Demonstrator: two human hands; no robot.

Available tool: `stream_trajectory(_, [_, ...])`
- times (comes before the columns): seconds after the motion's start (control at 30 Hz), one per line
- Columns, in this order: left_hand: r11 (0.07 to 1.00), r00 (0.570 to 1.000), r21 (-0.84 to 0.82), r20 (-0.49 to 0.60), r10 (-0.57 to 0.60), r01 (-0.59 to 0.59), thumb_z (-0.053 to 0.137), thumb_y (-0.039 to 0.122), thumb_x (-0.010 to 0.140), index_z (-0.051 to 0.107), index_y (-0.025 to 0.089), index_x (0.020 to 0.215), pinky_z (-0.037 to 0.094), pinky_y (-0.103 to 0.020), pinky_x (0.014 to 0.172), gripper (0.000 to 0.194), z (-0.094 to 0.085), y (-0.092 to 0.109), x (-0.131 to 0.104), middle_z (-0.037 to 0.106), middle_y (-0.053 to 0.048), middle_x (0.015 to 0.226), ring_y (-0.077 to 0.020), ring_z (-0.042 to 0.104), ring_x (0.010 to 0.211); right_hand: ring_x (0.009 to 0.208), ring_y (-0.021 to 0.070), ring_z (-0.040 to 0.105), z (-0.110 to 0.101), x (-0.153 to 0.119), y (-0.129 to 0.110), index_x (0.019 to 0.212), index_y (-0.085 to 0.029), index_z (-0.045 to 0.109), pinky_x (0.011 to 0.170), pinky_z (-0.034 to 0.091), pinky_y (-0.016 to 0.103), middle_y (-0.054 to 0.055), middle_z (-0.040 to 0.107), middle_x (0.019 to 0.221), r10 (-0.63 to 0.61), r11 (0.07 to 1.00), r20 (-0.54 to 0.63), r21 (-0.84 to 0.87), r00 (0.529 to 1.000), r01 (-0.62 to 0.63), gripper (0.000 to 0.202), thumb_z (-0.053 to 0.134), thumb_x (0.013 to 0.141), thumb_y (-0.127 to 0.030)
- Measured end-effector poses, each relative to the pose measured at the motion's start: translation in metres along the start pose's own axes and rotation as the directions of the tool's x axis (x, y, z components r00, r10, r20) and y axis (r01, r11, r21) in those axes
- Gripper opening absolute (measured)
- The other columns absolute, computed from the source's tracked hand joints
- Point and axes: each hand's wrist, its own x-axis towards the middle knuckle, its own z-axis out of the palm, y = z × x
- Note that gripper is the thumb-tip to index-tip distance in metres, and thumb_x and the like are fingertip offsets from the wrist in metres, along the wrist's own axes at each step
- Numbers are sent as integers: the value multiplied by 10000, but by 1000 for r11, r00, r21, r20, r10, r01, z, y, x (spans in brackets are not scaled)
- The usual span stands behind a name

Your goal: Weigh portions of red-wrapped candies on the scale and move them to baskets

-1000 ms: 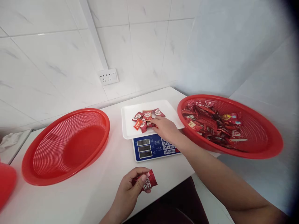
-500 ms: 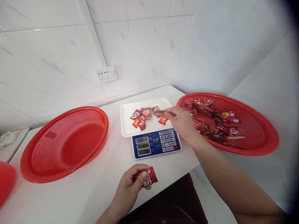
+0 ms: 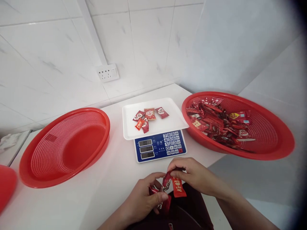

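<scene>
My left hand is closed around red wrapped candies near the table's front edge. Right beside it, my right hand pinches an orange-red wrapped candy and a dark red wrapped candy, whose lower end reaches the left fingers. Behind both hands stands a digital scale with a blue keypad panel and a white tray on top. Several small packets lie on that tray, among them a dark red packet and an orange-red packet.
To the right, a red basket holds a heap of red wrapped candies. Another red basket stands at the left, with part of a red object beyond it. A wall socket sits above the table.
My right hand has come back from the scale tray toward my left hand, taking the orange-red candy and a dark red one off the tray. The hands are now close together.
</scene>
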Motion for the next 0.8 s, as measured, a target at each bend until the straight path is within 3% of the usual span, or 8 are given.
stream_trajectory(0.1, [996, 999, 85, 42, 2, -6, 567, 399, 811, 574, 173, 1149, 469, -216, 473, 407, 3, 4, 1, 574, -3, 752, -88, 542, 531, 761, 140, 587, 5, -3, 0, 810, -196, 655, 711, 430, 250, 5, 664, 811, 29, 999, -25, 20, 999, -29, 165, 495, 833, -229])
stream_trajectory(0.27, [993, 999, 106, 5, 45, -45, 475, 469, 848, 638, 156, 1019, 474, -222, 469, 393, 2, 7, 5, 544, 3, 713, -101, 535, 549, 775, 148, 579, 1, -3, 0, 824, -197, 657, 724, 432, 263, 13, 659, 823, 28, 996, 1, 90, 1000, -28, 169, 517, 829, -292])
stream_trajectory(0.5, [996, 994, 46, -76, 75, -72, 479, 509, 832, 577, 140, 845, 469, -224, 459, 382, -9, 6, 4, 527, 13, 655, -104, 517, 527, 772, 148, 567, -8, -3, 10, 876, -198, 627, 680, 449, 266, 24, 629, 843, 101, 971, -97, 225, 990, -77, 211, 559, 792, -379])
stream_trajectory(0.7, [993, 992, 103, -99, 73, -63, 479, 522, 826, 551, 146, 783, 451, -213, 445, 385, -6, 8, 6, 522, 14, 656, -96, 508, 510, 702, 124, 556, -1, -3, 11, 991, -206, 630, 660, 456, 260, -4, 601, 773, 98, 955, 13, 280, 995, -98, 258, 573, 789, -357])
stream_trajectory(0.8, [989, 991, 118, -95, 96, -85, 472, 518, 831, 565, 149, 793, 455, -219, 455, 382, -4, 10, 6, 511, 18, 648, -98, 497, 515, 736, 136, 576, 0, 0, 11, 986, -204, 633, 677, 469, 271, 9, 623, 805, 94, 963, -66, 259, 993, -73, 255, 574, 781, -343])
